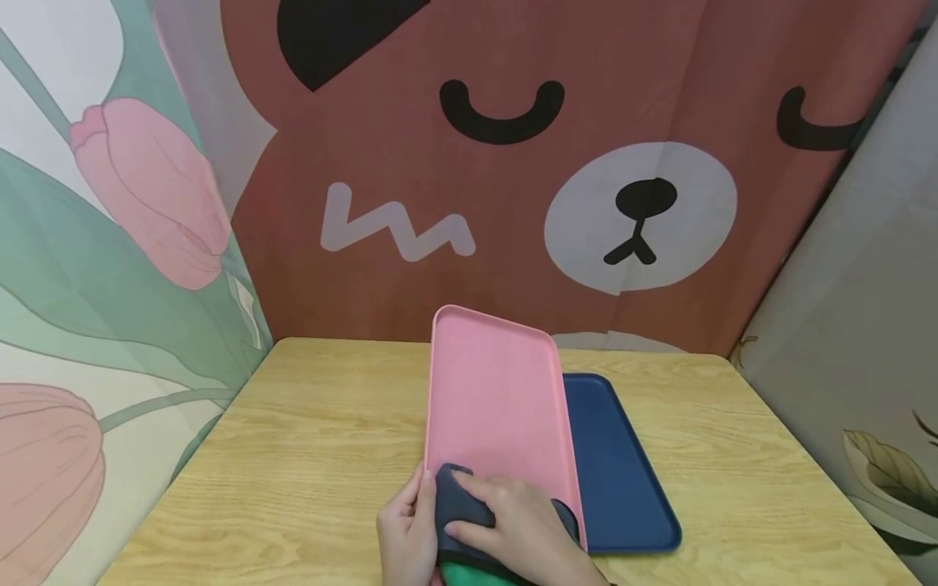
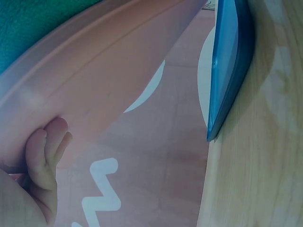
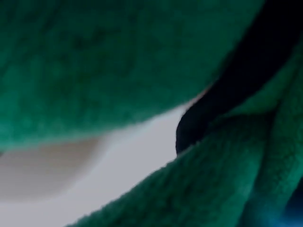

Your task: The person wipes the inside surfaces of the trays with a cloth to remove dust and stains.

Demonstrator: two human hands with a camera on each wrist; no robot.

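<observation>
A pink rectangular tray (image 1: 498,391) is held tilted up, its inner face toward me. My left hand (image 1: 410,521) grips its left edge low down, thumb on the near side. In the left wrist view, curled fingers (image 2: 45,151) lie against the tray's underside (image 2: 94,99). My right hand (image 1: 523,521) holds a cloth, dark grey on one side and green on the other (image 1: 462,509), against the tray's lower part. The cloth bunches between thumb and forefinger; the other fingers are partly hidden. Green folds of the cloth (image 3: 94,71) fill most of the right wrist view.
A dark blue tray (image 1: 623,472) lies on the light wood table (image 1: 315,431), partly behind the pink tray on the right. A brown curtain with a bear print (image 1: 513,187) hangs at the table's back edge, with patterned fabric at both sides.
</observation>
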